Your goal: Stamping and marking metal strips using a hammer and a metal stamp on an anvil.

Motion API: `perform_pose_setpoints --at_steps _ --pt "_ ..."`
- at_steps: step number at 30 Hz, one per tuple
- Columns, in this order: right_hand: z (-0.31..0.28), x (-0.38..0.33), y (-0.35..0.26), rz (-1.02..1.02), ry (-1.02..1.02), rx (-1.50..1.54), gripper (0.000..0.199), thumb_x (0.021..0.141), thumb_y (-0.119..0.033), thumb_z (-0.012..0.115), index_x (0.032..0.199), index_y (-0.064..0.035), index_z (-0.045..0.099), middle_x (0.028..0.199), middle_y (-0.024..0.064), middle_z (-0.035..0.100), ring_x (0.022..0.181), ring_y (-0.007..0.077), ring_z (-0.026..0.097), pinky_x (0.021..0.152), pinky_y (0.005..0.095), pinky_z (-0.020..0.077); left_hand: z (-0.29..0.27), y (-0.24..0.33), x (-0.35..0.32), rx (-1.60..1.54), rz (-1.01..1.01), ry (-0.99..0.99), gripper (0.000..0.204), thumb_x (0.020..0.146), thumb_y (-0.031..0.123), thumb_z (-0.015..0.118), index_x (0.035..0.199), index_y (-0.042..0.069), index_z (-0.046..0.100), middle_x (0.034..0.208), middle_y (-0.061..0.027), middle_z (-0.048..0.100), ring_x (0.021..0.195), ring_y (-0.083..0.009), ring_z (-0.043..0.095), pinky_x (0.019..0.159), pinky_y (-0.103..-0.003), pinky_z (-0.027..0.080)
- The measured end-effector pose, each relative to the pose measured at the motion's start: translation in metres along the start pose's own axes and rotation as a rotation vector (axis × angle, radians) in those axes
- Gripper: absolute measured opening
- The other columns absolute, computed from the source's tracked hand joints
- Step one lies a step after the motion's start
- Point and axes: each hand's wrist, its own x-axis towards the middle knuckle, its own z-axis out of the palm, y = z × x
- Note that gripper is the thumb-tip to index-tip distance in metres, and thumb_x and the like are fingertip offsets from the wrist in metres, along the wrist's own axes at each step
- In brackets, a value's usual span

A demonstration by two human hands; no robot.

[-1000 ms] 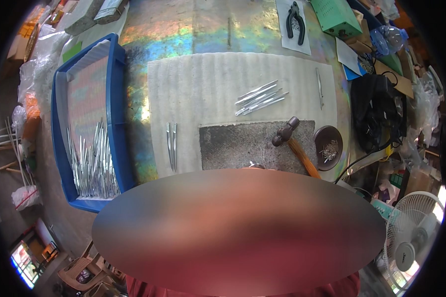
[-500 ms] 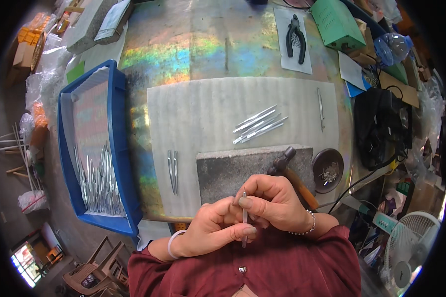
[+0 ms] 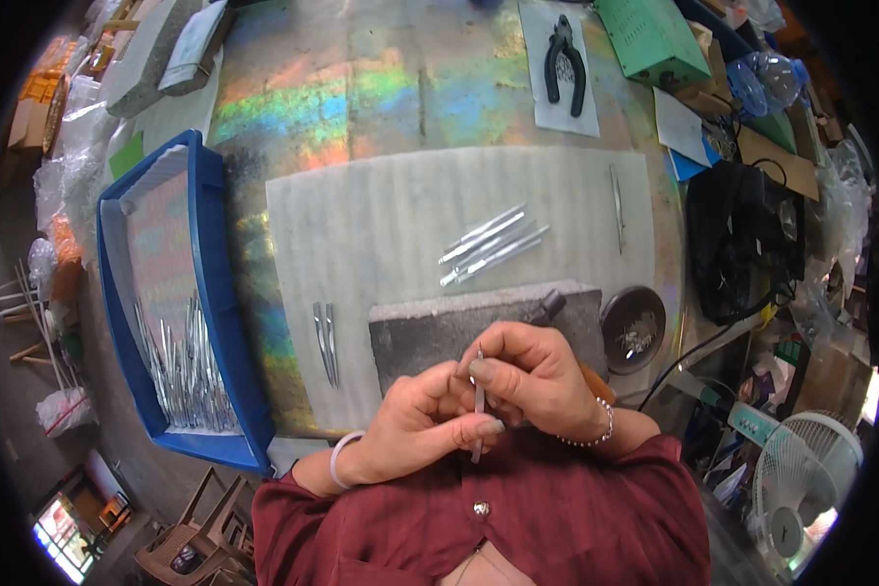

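Close in front of my body, both hands pinch one slim, tweezers-like metal piece (image 3: 479,396), held nearly upright. My left hand (image 3: 415,420) is closed on its lower part, thumb across it. The thumb and forefinger of my right hand (image 3: 532,376) grip it near the upper tip. Just beyond my hands lies a grey stone block (image 3: 420,337). A hammer (image 3: 549,308) rests on the block's right end, its handle partly covered by my right hand. Several slim silvery metal pieces (image 3: 493,244) lie in a bunch on the white mat (image 3: 361,215) behind the block.
On the left, a blue tray (image 3: 210,195) holds many slim metal pieces. Two more (image 3: 325,342) lie left of the block, another (image 3: 617,208) at the mat's right. A dark dish (image 3: 645,356) contains small bits. Pliers (image 3: 565,73) lie far back; a fan (image 3: 801,479) stands right.
The whole view has shifted slightly. My hands sit a little higher in the picture and hide more of the hammer. Both keep the same pinch on the metal piece.
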Motion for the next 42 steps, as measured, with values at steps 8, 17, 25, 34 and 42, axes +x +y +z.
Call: perform_pose_setpoints --at_steps 8,17,25,34,42 --pt "0.008 -0.004 0.006 -0.035 -0.038 0.032 0.014 0.095 -0.012 0.052 0.097 0.0005 0.058 0.066 -0.0020 0.055 0.052 0.0011 0.043 0.044 0.0171 0.0339 0.003 -0.005 -0.009 0.095 0.079 0.067 0.016 0.084 0.003 0.066 0.091 -0.001 0.052 0.071 -0.0047 0.065 0.063 -0.0086 0.062 0.057 -0.022 0.049" --pt "0.017 -0.005 0.012 -0.062 -0.011 0.000 0.019 0.096 -0.012 0.046 0.097 0.0012 0.058 0.061 -0.0029 0.048 0.046 0.0016 0.034 0.042 0.0193 0.0255 -0.001 -0.016 -0.017 0.214 0.157 0.102 0.022 0.080 0.007 0.072 0.082 0.003 0.050 0.059 -0.0024 0.061 0.054 -0.0075 0.061 0.047 -0.021 0.045" --pt "0.016 -0.005 0.011 -0.062 -0.025 -0.016 0.017 0.096 -0.012 0.048 0.095 0.0007 0.058 0.067 -0.0029 0.052 0.053 0.0004 0.041 0.046 0.0168 0.0333 -0.003 -0.012 -0.017 0.407 0.250 0.137 0.028 0.077 0.011 0.076 0.076 0.004 0.049 0.058 -0.0026 0.059 0.052 -0.0060 0.059 0.045 -0.021 0.043" --pt "0.018 -0.005 0.008 -0.018 0.055 -0.116 0.011 0.092 -0.011 0.056 0.093 -0.0005 0.060 0.066 -0.0009 0.056 0.050 0.0009 0.043 0.043 0.0173 0.0323 -0.004 -0.009 -0.017 0.043 0.084 -0.017 0.015 0.088 0.006 0.062 0.096 -0.002 0.052 0.071 -0.0032 0.062 0.062 -0.0073 0.059 0.056 -0.022 0.048" --pt "0.019 -0.003 0.006 -0.014 0.034 -0.162 0.014 0.090 -0.012 0.061 0.083 -0.0014 0.056 0.066 0.0001 0.059 0.055 0.0018 0.053 0.045 0.0165 0.0389 -0.009 -0.012 -0.020 0.051 0.119 -0.086 0.014 0.091 0.005 0.057 0.102 -0.002 0.051 0.079 -0.0038 0.063 0.071 -0.0071 0.058 0.062 -0.022 0.049"
